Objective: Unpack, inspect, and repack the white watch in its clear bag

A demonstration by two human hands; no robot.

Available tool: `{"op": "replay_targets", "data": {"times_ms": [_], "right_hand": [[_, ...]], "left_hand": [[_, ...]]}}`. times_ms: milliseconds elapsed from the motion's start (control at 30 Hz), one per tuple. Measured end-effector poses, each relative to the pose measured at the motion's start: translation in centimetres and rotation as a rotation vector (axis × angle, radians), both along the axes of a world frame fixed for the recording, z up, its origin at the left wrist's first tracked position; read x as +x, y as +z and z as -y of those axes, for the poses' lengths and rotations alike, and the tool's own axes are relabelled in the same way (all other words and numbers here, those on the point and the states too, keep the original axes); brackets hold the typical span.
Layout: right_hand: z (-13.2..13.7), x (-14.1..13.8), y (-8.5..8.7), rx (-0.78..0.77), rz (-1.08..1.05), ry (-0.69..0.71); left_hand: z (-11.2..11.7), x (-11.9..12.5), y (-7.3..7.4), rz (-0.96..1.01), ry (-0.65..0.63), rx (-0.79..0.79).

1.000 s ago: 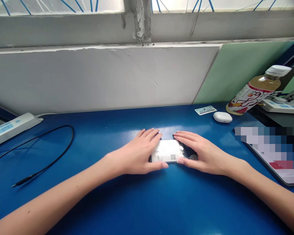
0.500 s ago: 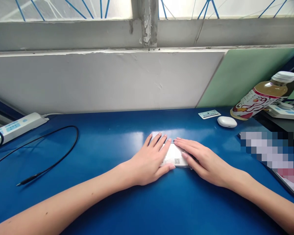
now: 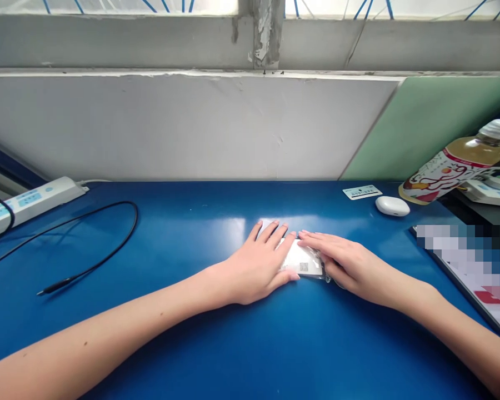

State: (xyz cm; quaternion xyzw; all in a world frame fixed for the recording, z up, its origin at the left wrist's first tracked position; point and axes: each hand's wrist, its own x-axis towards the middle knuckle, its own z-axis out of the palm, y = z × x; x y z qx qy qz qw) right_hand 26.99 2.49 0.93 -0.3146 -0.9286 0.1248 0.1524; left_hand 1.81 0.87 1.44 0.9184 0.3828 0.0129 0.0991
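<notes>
on blue table: small white qr-labelled packet flat under both hands.

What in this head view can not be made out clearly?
Head view:
- Much of the white packet lies under the left hand and right hand; its print is too small.
- Flat device: screen pixelated.
- Bottle: cap cut by right edge.
- Card text: too small.

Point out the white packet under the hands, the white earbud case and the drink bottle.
white packet [image 3: 302,260], head view, its printed label
white earbud case [image 3: 392,205], head view, its top
drink bottle [image 3: 445,166], head view, its label
</notes>
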Motion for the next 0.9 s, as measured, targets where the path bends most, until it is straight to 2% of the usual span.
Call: {"op": "replay_targets", "data": {"times_ms": [167, 267, 367, 633, 900], "right_hand": [[0.9, -1.3, 0.1, 0.268, 0.08, -0.063], [1.5, -1.6, 0.0, 0.344, 0.094, -0.09], [1.7, -1.5, -0.2, 0.358, 0.082, -0.059], [1.3, -1.1, 0.3, 0.205, 0.048, 0.001], [0.4, 0.2, 0.5, -0.063, -0.065, -0.037]], "left_hand": [[0.0, 0.0, -0.1, 0.023, 0.004, 0.017], [0.0, 0.0, -0.2, 0.028, 0.005, 0.017], [0.0, 0.0, -0.3, 0.038, 0.012, 0.02], [0.0, -0.1, -0.2, 0.03, 0.011, 0.024], [0.1, 0.2, 0.2, 0.034, 0.027, -0.014]]}}
